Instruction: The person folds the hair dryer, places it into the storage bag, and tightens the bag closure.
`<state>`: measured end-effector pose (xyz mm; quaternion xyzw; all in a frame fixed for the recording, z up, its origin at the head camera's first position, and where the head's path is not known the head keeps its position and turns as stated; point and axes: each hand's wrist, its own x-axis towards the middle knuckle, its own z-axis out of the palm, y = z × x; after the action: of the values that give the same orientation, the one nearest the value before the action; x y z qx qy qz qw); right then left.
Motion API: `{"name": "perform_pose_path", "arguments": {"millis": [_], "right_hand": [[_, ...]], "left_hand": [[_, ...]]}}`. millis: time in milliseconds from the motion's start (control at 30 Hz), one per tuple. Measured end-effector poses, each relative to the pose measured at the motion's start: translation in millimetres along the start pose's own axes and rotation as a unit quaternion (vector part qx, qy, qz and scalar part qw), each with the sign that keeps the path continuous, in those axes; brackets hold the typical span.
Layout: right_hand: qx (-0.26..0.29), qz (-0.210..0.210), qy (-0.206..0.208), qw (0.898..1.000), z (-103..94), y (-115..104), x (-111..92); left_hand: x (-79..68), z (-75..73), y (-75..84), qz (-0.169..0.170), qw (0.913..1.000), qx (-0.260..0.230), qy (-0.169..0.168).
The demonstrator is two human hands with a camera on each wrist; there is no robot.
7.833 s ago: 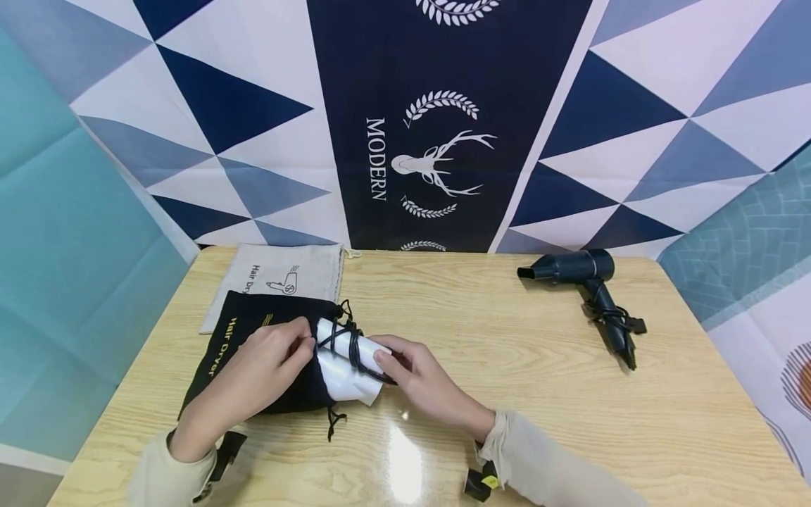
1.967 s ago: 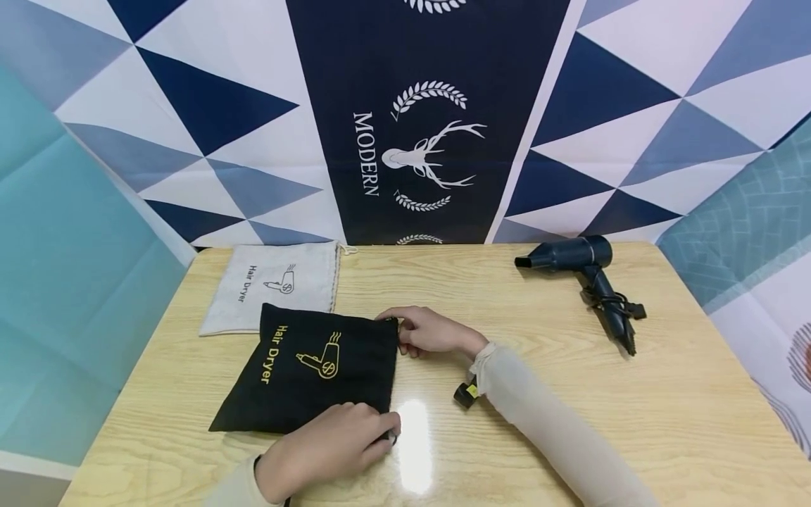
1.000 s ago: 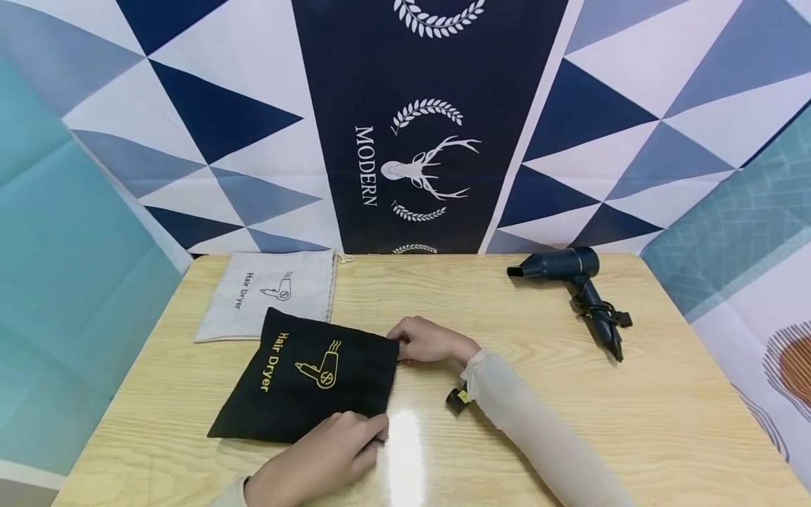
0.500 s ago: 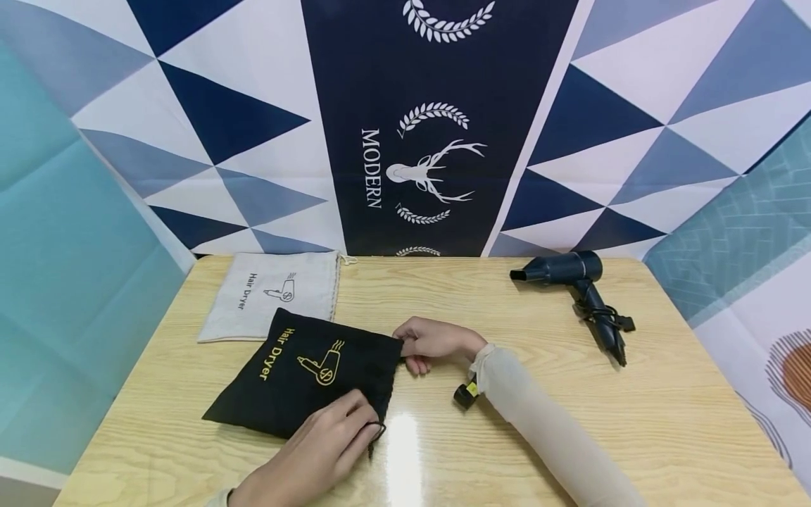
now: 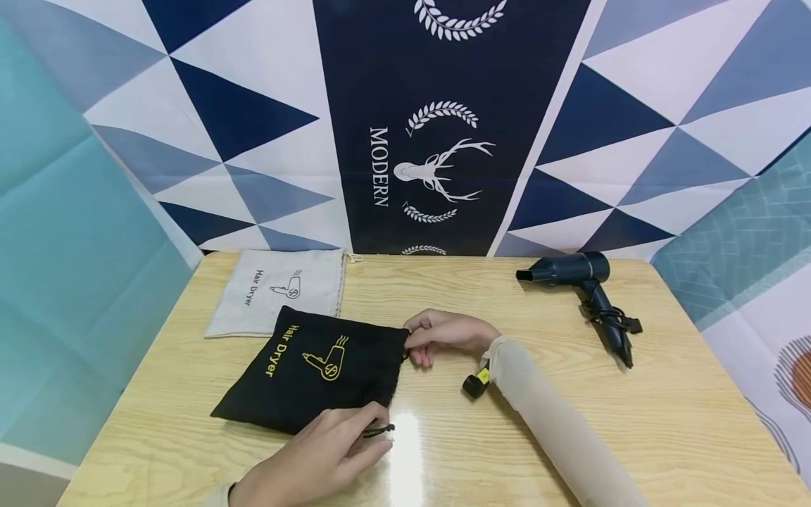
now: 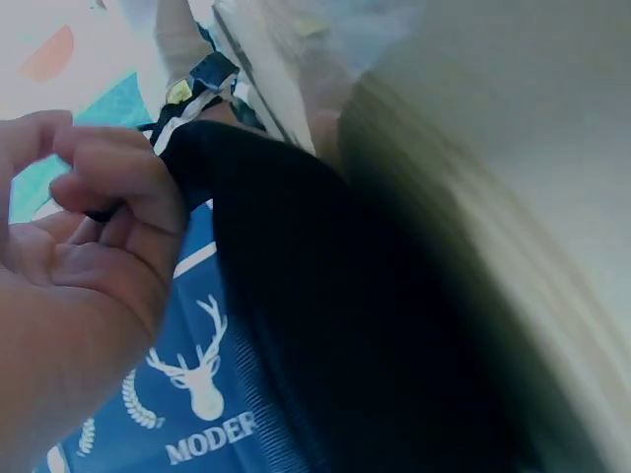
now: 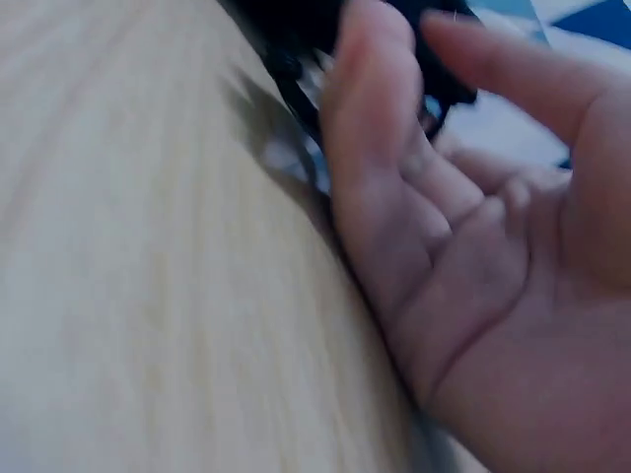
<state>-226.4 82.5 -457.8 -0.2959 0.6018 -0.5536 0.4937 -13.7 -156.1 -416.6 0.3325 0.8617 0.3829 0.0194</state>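
Note:
A black drawstring bag (image 5: 317, 373) with a yellow "Hair Dryer" print lies bulging on the table. At its near right corner, my left hand (image 5: 317, 451) holds the black drawstring (image 5: 379, 430) in curled fingers. The left wrist view shows that hand (image 6: 108, 217) beside the dark cloth. My right hand (image 5: 446, 332) pinches the bag's far right corner between thumb and fingers; in the right wrist view, the bag's dark edge (image 7: 296, 20) is partly behind the fingers. The bag's mouth faces right, and whatever is inside is hidden.
A grey-white "Hair Dryer" pouch (image 5: 272, 292) lies flat behind the black bag, partly covered by it. At the back right lies a dark hair dryer (image 5: 573, 269) with its cord wrapped round the handle. The wooden table (image 5: 507, 436) meets a patterned backdrop (image 5: 437, 84).
Several seconds ago a white hair dryer with black cord stuck out of the black bag; now none of it shows. The bag has shifted right, and both hands have moved to its mouth corners.

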Motion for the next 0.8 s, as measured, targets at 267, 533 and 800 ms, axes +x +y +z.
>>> {"name": "perform_pose_path", "arguments": {"millis": [267,533,800], "right_hand": [[0.089,-0.019,-0.025,0.995,-11.9,7.0,-0.7],[0.085,-0.005,0.009,0.996,-9.0,3.9,-0.3],[0.084,-0.010,0.069,0.994,-7.5,0.6,8.9]], "left_hand": [[-2.9,0.2,-0.9,-0.033,0.9848,0.168,-0.029],[-2.0,0.6,-0.5,-0.041,0.9817,0.186,0.014],[-3.2,-1.0,6.9,0.018,0.9960,0.073,-0.048]]}}
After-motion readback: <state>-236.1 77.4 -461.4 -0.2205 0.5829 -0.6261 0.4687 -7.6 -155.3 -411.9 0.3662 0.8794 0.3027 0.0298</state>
